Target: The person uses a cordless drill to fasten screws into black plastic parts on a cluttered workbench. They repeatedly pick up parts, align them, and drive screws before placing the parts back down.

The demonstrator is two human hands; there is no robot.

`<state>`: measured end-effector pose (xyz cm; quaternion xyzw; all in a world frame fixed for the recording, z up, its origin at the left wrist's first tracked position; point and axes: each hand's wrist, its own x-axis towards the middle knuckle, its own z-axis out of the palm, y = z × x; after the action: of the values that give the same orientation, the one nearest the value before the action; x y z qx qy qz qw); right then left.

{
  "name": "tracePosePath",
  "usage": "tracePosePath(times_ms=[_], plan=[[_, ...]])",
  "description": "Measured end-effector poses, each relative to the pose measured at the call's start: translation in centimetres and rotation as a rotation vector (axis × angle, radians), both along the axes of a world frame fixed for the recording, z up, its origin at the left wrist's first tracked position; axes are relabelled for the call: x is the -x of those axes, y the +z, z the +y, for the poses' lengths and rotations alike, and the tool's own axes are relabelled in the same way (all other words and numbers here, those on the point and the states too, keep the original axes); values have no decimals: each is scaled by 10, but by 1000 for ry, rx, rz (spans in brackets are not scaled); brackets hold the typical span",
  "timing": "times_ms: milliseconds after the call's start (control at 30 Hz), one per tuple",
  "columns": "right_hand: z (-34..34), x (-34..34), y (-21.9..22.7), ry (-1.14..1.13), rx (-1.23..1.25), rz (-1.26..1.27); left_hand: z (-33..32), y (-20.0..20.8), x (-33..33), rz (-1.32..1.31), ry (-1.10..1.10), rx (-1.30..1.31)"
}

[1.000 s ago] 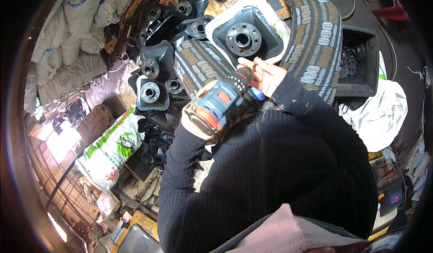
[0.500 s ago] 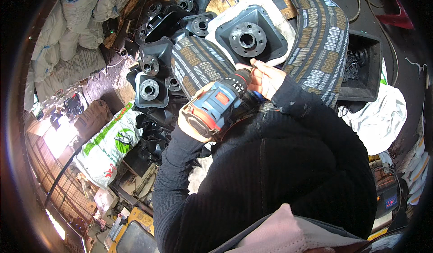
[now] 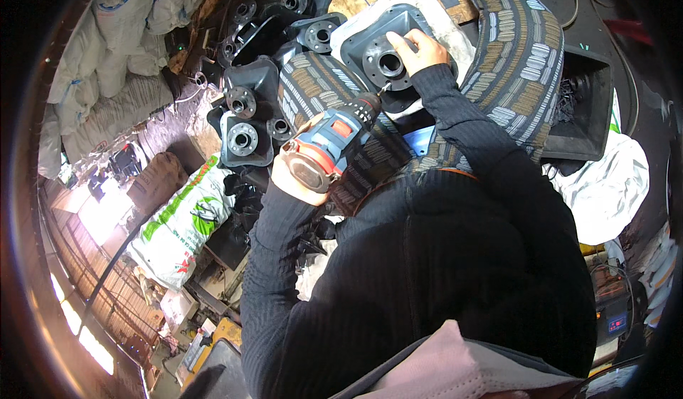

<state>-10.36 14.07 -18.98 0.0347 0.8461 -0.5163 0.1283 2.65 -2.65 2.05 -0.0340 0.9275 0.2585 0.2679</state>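
My left hand [image 3: 295, 182] grips a blue and red cordless drill [image 3: 334, 139], its chuck directed up and to the right. The slim bit [image 3: 385, 88] reaches the lower edge of the round steel flange [image 3: 374, 60], which has a ring of holes and a central bore. That flange sits on a black square-based housing [image 3: 356, 41], lying on a white padded sheet [image 3: 462, 46]. Over the right side of the flange, my right hand [image 3: 425, 51] is closed on its rim, the fingertips partly hidden. Whether the bit is in a hole I cannot make out.
A patterned fabric-covered ring cushion [image 3: 516, 64] curves around the housing. Several similar black flanged housings [image 3: 242, 139] are piled at the left. A black bin [image 3: 587, 125] with small dark parts stands right, beside a white bag [image 3: 605, 185]. A green-white sack [image 3: 185, 221] lies left.
My right hand has left the drill's chuck and moved up onto the flange. The drill has shifted slightly left and down, with its bit now showing at the flange's lower edge.
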Motion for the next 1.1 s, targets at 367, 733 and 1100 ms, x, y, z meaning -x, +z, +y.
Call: tracePosePath(times_ms=[367, 733, 1100], plan=[[-4, -5, 1, -91, 112, 157, 14, 4, 19, 4, 23, 129], [-3, -3, 1, -82, 160, 139, 18, -8, 45, -325, 367, -211], [-1, -5, -2, -72, 164, 146, 25, -29, 35, -471, 1081, -1286]])
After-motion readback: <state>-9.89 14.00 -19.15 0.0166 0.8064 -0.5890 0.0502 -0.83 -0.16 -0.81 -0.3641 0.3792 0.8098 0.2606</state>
